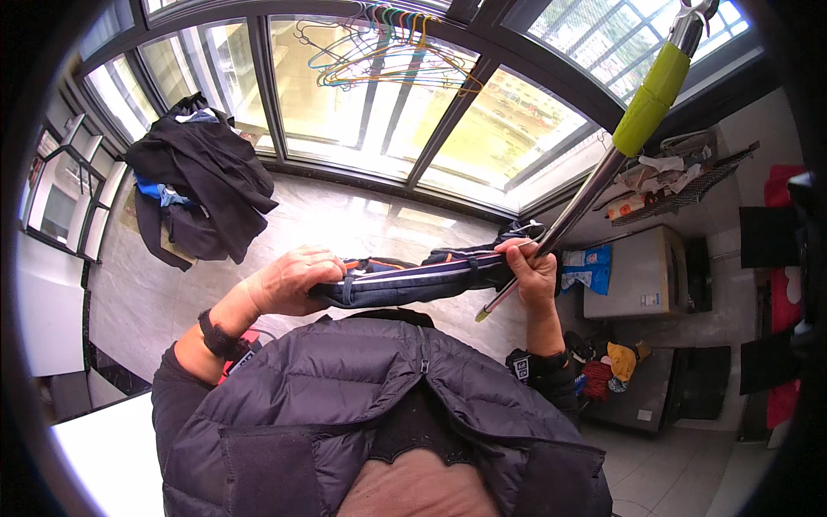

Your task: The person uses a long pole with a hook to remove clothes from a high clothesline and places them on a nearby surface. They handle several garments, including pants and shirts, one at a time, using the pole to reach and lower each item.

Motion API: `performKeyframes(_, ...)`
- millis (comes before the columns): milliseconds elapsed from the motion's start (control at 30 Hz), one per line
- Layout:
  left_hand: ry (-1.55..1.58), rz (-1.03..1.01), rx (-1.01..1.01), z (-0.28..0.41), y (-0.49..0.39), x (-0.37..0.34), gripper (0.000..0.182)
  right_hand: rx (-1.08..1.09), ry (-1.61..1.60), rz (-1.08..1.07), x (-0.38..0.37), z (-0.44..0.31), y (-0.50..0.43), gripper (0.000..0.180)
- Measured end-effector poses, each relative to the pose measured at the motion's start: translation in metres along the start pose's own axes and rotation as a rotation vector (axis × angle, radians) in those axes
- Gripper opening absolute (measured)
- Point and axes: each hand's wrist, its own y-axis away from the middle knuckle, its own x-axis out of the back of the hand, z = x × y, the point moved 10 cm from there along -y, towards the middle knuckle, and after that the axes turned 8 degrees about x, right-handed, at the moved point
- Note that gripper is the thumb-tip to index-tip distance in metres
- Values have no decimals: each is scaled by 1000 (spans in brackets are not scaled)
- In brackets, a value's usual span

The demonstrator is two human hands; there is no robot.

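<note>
Dark blue trousers, with a belt-looped waistband and white-edged inner trim, are stretched crosswise before my chest. My left hand grips one end of the waistband. At its other end, my right hand pinches the cloth and also holds a telescopic metal clothes pole. The pole slants up to the right, with a yellow-green grip sleeve and a hook at its top. A pale hanger hook shows just above my right hand; the rest of that hanger is hidden.
Several coloured wire hangers hang from a rail by the windows. A heap of dark clothes is at left. On the right are a top-lidded appliance with a blue packet, a dark appliance bearing clothes, and a mesh shelf.
</note>
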Motion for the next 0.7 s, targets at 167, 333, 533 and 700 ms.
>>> performKeyframes(167,-112,179,232,-17,11,22,46,-21,12,95,4,-9,-3,14)
performKeyframes(333,-336,664,392,-43,10,48,32,46,111,168,-16,-17,-8,15)
performKeyframes(533,63,746,577,-102,13,35,18,-117,18,-13,-49,7,5,18)
performKeyframes(700,67,365,460,-79,26,13,15,-262,-82,-68,-43,26,21,18)
